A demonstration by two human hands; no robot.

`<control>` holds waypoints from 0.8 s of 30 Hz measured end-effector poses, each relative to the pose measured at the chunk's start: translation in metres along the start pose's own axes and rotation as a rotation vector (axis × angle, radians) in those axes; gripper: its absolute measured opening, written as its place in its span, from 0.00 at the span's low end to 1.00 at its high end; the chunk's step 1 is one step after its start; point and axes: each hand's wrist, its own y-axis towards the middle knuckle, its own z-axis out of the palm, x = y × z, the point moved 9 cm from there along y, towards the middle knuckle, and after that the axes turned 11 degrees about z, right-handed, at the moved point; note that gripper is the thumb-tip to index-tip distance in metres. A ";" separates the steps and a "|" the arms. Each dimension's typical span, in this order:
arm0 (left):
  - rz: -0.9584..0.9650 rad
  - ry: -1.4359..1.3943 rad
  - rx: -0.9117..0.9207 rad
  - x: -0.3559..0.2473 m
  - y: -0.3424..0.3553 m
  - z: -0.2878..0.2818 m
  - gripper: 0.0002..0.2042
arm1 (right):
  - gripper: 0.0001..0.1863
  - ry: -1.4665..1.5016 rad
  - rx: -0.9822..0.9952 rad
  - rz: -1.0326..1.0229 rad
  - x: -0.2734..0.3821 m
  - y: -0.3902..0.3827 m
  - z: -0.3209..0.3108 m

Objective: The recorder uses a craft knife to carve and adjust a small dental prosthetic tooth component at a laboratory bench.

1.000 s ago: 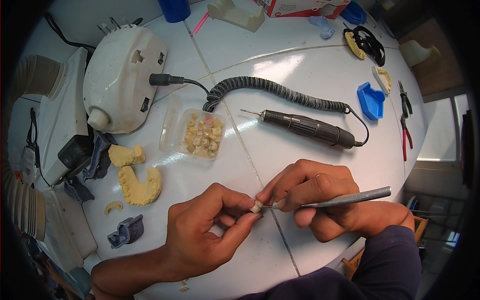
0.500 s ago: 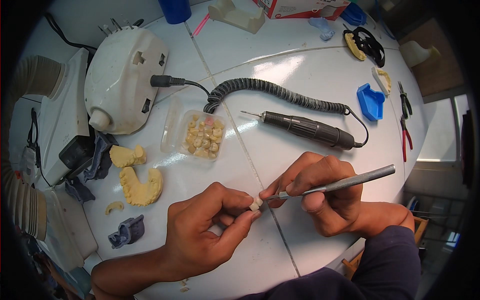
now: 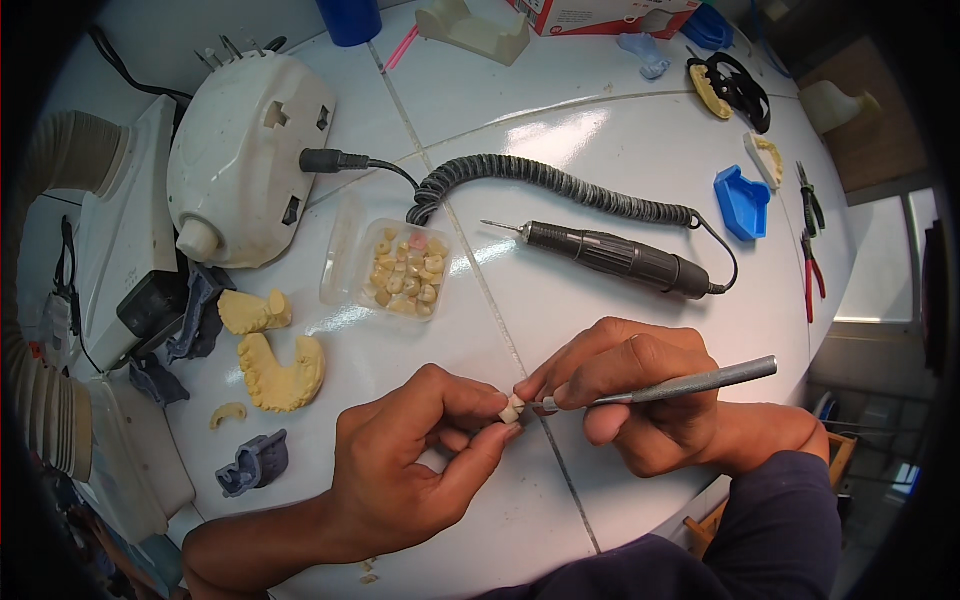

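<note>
My left hand point(image 3: 410, 460) pinches a small cream tooth piece point(image 3: 512, 408) between thumb and fingertips. My right hand point(image 3: 645, 400) is closed on a slim metal hand tool point(image 3: 710, 378), whose tip meets the tooth piece or sits right beside it. Above the hands lies a black rotary handpiece point(image 3: 610, 258) with a bur, on a coiled cord. A clear lidded box point(image 3: 435, 305) holds several tooth pieces, one pinkish. To the left are pale yellow dental casts point(image 3: 280, 380) and grey moulded pieces point(image 3: 250, 465).
A white control unit point(image 3: 250, 150) and ribbed hose point(image 3: 80, 150) stand at the left. Along the back are a blue cup point(image 3: 350, 15) and red-white box point(image 3: 600, 15). A blue tray point(image 3: 740, 200), a black articulator point(image 3: 740, 90) and pliers point(image 3: 812, 270) lie right, near the bench edge.
My right hand and the metal tool tilted up about half a second ago and have since come back down slightly. My left hand stays nearly still with the tooth piece.
</note>
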 end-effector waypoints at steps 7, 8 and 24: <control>0.041 0.019 0.060 -0.002 0.000 0.004 0.12 | 0.12 0.005 0.006 0.039 -0.001 0.000 0.000; 0.042 0.018 0.061 -0.002 0.000 0.004 0.12 | 0.12 0.004 0.005 0.039 -0.001 -0.001 0.000; 0.028 0.007 0.012 -0.003 0.001 0.001 0.10 | 0.11 0.013 0.023 0.031 -0.001 -0.001 0.001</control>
